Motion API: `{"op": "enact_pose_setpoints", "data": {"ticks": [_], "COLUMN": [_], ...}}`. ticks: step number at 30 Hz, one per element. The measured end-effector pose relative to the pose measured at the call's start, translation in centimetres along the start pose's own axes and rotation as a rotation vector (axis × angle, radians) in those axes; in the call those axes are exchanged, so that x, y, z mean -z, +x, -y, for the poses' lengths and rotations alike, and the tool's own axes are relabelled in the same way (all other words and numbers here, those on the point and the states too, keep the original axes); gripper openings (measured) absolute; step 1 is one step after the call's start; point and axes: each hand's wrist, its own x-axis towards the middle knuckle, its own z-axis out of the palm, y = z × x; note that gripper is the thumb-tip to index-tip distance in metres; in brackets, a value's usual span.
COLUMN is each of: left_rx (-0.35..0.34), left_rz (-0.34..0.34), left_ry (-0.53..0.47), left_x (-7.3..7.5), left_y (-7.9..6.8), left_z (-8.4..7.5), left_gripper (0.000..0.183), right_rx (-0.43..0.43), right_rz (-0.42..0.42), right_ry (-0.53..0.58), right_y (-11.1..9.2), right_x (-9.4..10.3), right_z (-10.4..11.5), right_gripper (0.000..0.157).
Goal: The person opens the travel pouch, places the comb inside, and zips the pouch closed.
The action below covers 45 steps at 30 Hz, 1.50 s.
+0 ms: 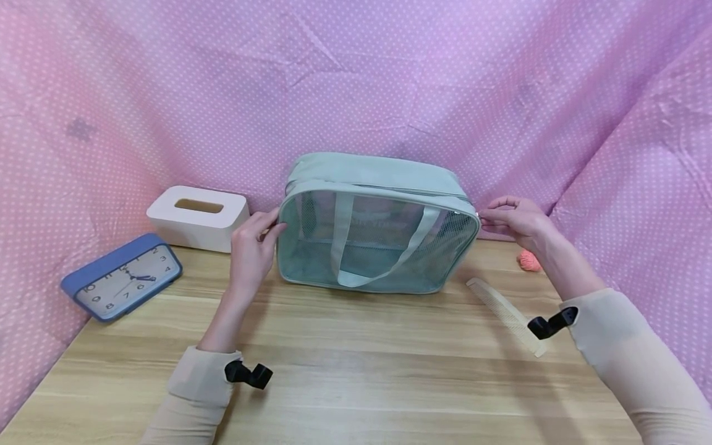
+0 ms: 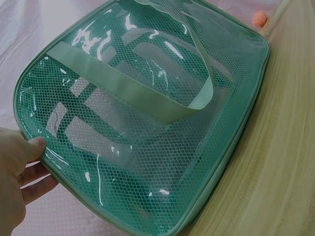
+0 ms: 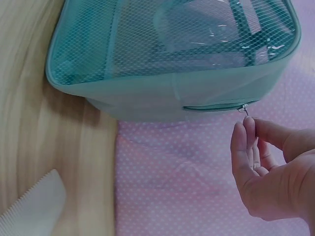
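A pale green mesh-and-clear-plastic toiletry bag [image 1: 378,167] stands upright on the wooden table, its strap handle [image 1: 345,241] hanging down the front. My left hand [image 1: 253,247] grips the bag's left edge, thumb on the front panel in the left wrist view. At the right end, my right hand [image 1: 514,219] pinches the small metal zipper pull [image 3: 244,109] between thumb and fingertips. A short stretch of zipper [image 3: 216,106] shows along the bag's side next to the pull.
A white tissue box [image 1: 194,216] and a blue clock [image 1: 125,278] stand at the left. On the right lie a pale comb [image 1: 506,315] and a coral ball of yarn [image 1: 528,261]. Pink dotted cloth [image 1: 356,74] hangs behind the table.
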Motion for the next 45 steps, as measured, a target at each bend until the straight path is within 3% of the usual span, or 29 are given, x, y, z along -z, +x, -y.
{"op": "enact_pose_setpoints", "data": {"ticks": [19,35,45], "left_rx": [-0.028,-0.022,-0.035], "left_rz": [-0.005,-0.013,-0.020], "left_ry": [0.025,0.033,0.035], "left_x": [-0.3,-0.3,-0.3], "left_y": [-0.2,-0.1,-0.1], "left_z": [-0.2,-0.2,-0.1], "left_gripper": [0.030,0.030,0.029], "right_rx": [0.105,0.157,0.190], "right_rz": [-0.108,-0.157,-0.149], "right_ry": [-0.283,-0.471,-0.483], "right_y": [-0.7,-0.8,-0.6], "right_x": [-1.7,-5.5,-8.2], "right_z": [4.4,7.5,9.1], "right_gripper": [0.019,0.017,0.017]}}
